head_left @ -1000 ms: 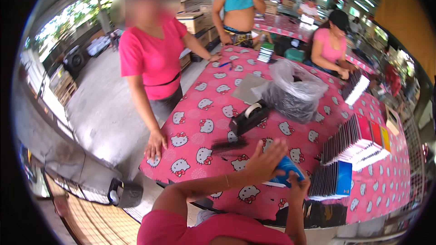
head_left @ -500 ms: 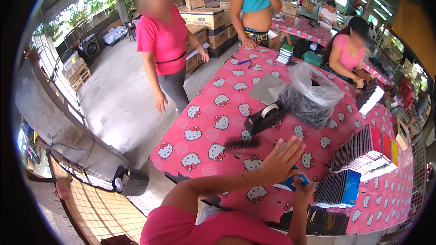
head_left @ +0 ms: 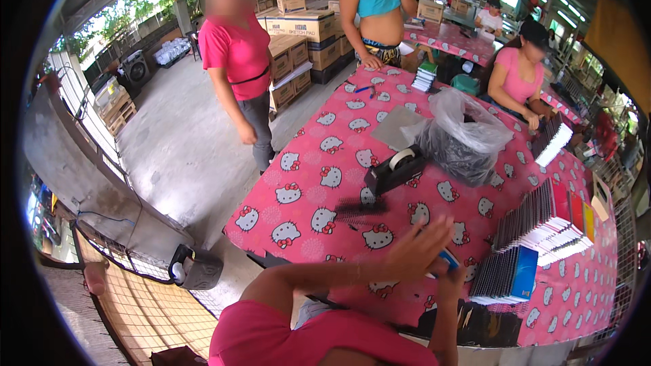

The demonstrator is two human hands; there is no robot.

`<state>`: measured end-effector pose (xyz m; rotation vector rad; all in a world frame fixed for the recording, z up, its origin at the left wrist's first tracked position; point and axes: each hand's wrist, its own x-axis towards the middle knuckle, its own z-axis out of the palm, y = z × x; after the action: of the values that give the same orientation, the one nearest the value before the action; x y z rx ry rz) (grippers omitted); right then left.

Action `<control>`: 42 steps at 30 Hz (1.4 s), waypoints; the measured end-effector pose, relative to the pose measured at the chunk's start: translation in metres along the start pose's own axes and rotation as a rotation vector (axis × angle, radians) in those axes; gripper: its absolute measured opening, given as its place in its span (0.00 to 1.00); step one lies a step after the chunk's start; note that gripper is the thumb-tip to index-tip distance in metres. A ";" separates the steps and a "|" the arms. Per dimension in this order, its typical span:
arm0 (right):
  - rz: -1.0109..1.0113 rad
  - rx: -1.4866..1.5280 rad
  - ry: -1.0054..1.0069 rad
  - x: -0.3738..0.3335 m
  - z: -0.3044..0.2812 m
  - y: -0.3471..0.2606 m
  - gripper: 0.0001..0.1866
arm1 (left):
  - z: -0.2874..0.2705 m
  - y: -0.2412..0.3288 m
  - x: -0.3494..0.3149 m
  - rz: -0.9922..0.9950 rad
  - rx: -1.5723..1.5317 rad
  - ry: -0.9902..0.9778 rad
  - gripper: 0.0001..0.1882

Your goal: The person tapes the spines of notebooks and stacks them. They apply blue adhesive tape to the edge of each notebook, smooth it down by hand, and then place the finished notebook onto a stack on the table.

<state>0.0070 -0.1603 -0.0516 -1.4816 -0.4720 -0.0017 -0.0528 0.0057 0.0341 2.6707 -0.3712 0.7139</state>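
Remotely, I'm seeing the right hand (head_left: 452, 279) pinching, likely steadying, a blue notebook (head_left: 448, 258). The left hand (head_left: 419, 252) is extending flat alongside.

print: dark capital letters (head_left: 306, 32) | on: stacked brown cardboard box (head_left: 298, 25)

One blue-covered booklet (head_left: 448, 258), held in the right hand (head_left: 450, 276) over the near side of the worktop (head_left: 298, 213). The flat left hand (head_left: 422, 249) hides most of it; a blue strip and pale edge show. Exact tilt cannot be determined.
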 end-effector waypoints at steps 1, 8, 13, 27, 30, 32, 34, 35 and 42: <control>0.037 0.053 -0.034 -0.001 0.008 -0.015 0.13 | -0.004 -0.005 0.002 0.009 0.020 0.004 0.43; 0.034 0.029 -0.052 0.021 -0.014 0.005 0.12 | 0.034 -0.010 -0.018 0.072 0.020 0.064 0.38; 0.047 -0.120 -0.257 0.028 -0.015 0.037 0.12 | 0.021 -0.051 0.026 0.088 0.034 -0.682 0.34; 0.184 -0.167 -0.261 0.022 -0.015 0.058 0.14 | 0.063 -0.053 0.000 0.212 0.150 0.003 0.27; 0.219 -0.115 -0.281 0.022 -0.009 0.031 0.14 | 0.057 -0.059 0.002 0.179 -0.005 -0.179 0.23; 0.191 -0.095 -0.281 0.020 -0.012 0.036 0.14 | 0.056 -0.058 0.004 0.176 -0.032 -0.257 0.26; 0.160 -0.059 -0.272 0.020 -0.011 0.037 0.13 | 0.054 -0.050 0.005 0.183 0.027 -0.205 0.31; 0.148 -0.033 -0.256 0.019 -0.009 0.035 0.12 | 0.049 -0.038 0.002 0.195 0.094 -0.118 0.33; 0.242 0.071 -0.175 0.010 -0.014 0.059 0.12 | 0.062 -0.017 -0.015 0.148 0.112 -0.176 0.43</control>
<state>0.0375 -0.1642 -0.1047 -1.4678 -0.4260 0.3351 -0.0326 -0.0009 -0.0283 2.8448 -0.5960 0.5576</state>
